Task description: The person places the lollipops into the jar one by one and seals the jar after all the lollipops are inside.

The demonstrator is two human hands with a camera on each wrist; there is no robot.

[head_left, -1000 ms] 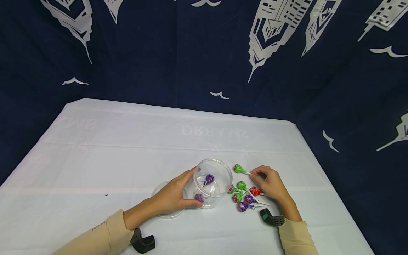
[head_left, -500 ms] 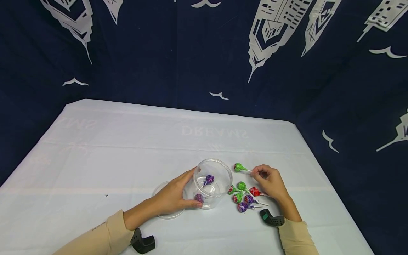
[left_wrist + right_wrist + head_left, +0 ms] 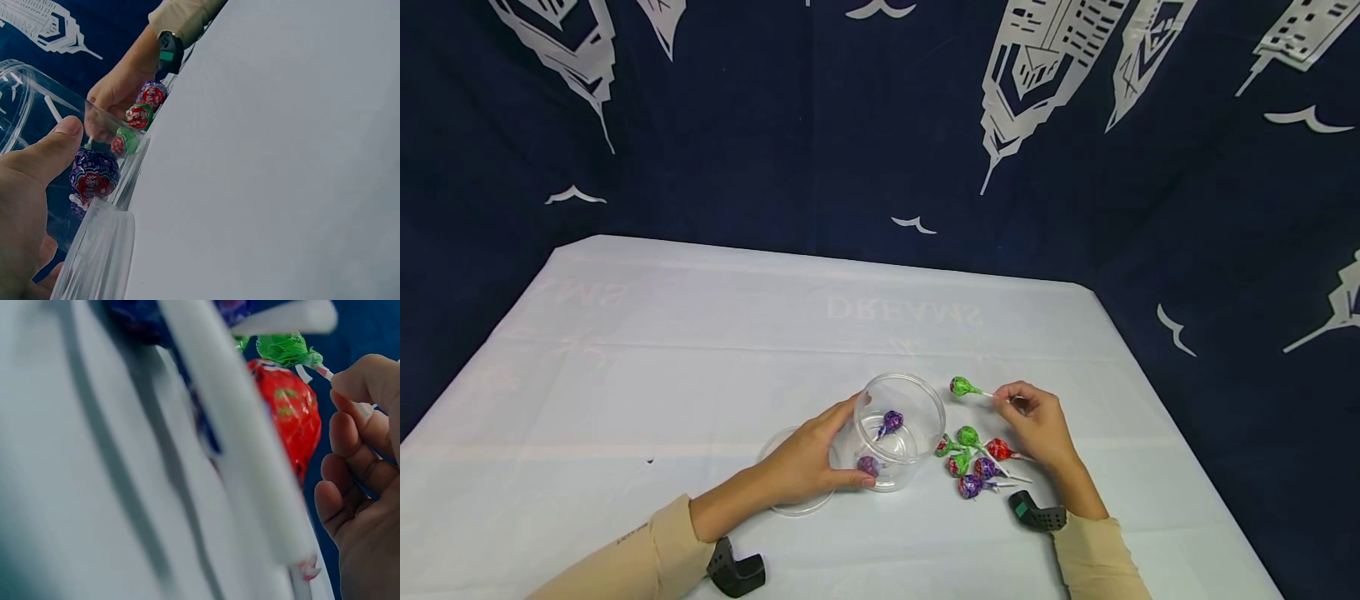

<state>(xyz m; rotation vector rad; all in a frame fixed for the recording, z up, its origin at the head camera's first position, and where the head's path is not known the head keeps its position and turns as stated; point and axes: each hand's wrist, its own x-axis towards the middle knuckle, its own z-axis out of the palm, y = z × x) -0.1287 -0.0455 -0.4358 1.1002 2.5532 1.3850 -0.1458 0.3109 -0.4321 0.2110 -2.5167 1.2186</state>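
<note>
My left hand (image 3: pixel 808 458) grips a clear plastic tub (image 3: pixel 917 417) from its left side, thumb low and fingers near the rim. Inside the tub lie two purple-wrapped lollipops, one (image 3: pixel 892 422) farther back and one (image 3: pixel 868 465) near my thumb. My right hand (image 3: pixel 1037 421) pinches the white stick of a green lollipop (image 3: pixel 961 386) between thumb and forefinger, its head pointing toward the tub. The right wrist view shows the other fingers of this hand (image 3: pixel 369 450) loosely bent. Below it lies a cluster of lollipops: green (image 3: pixel 967 437), red (image 3: pixel 999 450) and purple (image 3: pixel 970 487).
A round clear lid (image 3: pixel 805 505) lies partly under my left hand, beside the tub. A white cloth (image 3: pixel 662 392) with faint mirrored lettering covers the table. Behind it hangs a dark blue curtain (image 3: pixel 760 150) with white building prints. A tiny dark speck (image 3: pixel 651 461) sits on the left.
My right hand has moved slightly away from me, and the green lollipop has shifted a little with it. The left hand and the tub have stayed in place.
</note>
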